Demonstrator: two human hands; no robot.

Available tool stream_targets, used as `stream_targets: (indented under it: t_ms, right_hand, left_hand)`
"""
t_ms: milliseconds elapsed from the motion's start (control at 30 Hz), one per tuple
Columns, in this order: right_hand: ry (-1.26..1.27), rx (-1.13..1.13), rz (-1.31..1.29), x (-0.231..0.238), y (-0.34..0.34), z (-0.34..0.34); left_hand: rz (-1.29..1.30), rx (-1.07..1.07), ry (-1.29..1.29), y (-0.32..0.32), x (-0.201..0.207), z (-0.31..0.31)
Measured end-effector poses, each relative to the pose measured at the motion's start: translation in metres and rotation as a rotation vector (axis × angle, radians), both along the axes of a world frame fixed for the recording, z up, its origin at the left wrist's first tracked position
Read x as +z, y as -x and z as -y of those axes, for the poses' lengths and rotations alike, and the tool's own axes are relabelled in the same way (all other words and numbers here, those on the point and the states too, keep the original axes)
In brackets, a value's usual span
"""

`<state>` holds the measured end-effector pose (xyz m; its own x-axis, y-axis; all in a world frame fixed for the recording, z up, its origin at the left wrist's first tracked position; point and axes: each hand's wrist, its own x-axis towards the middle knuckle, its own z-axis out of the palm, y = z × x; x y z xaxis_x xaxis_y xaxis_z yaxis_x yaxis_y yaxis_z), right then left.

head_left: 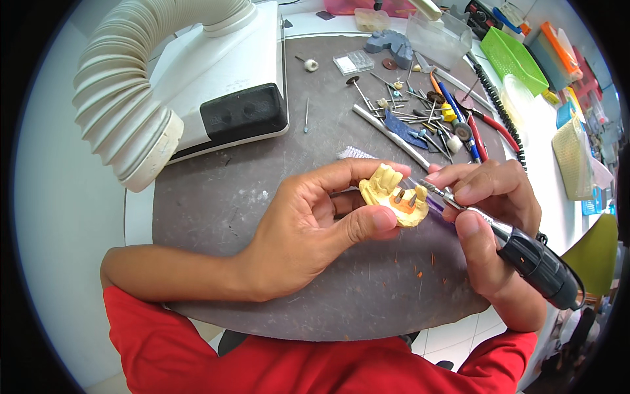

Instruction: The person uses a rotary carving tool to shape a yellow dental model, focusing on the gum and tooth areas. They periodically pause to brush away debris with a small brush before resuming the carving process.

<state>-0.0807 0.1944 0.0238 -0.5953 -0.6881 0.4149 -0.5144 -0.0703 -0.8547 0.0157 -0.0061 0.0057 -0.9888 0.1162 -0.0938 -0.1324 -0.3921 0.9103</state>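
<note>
My left hand (pixel 308 226) grips a small yellow dental model (pixel 388 189) between thumb and fingers, above the dark grey bench mat (pixel 216 210). The model shows tooth stumps and an orange patch of wax near its right side. My right hand (pixel 489 223) holds a rotary handpiece (pixel 525 253) like a pen, silver at the nose and black at the body. Its fine tip touches the model at the orange area. A few orange shavings lie on the mat below my hands.
A white dust extractor (pixel 223 72) with a ribbed hose (pixel 125 111) fills the upper left. Several burs, pens and hand tools (pixel 426 111) lie scattered behind my hands. Green and orange baskets (pixel 512 56) and a black coiled cord (pixel 495 98) stand at the right.
</note>
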Motion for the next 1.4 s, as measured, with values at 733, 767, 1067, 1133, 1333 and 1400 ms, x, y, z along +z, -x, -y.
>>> stream_targets:
  t_ms: [733,767,1067,1133,1333,1400]
  right_hand:
    - [-0.031,0.024,0.035,0.0008,-0.0028,0.0037]
    - [-0.03,0.027,0.027,0.0005,-0.0027,0.0037]
    - [-0.024,0.044,0.055,-0.0013,-0.0031,0.0038]
    - [-0.023,0.045,0.054,-0.0018,-0.0031,0.0038]
    - [-0.042,0.051,0.061,-0.0004,-0.0031,0.0026]
    - [-0.048,0.055,0.049,-0.0003,-0.0023,0.0024]
  left_hand:
    - [-0.131,0.039,0.214,0.0007,-0.0005,-0.0019]
    - [-0.132,0.037,0.213,0.0007,-0.0001,-0.002]
    - [-0.112,0.045,0.193,0.0003,0.0001,-0.0024]
    - [-0.107,0.048,0.19,0.0,-0.0003,-0.0027]
    - [-0.092,0.058,0.184,-0.0005,0.0012,-0.0034]
    - [-0.084,0.057,0.183,-0.0009,0.0018,-0.0033]
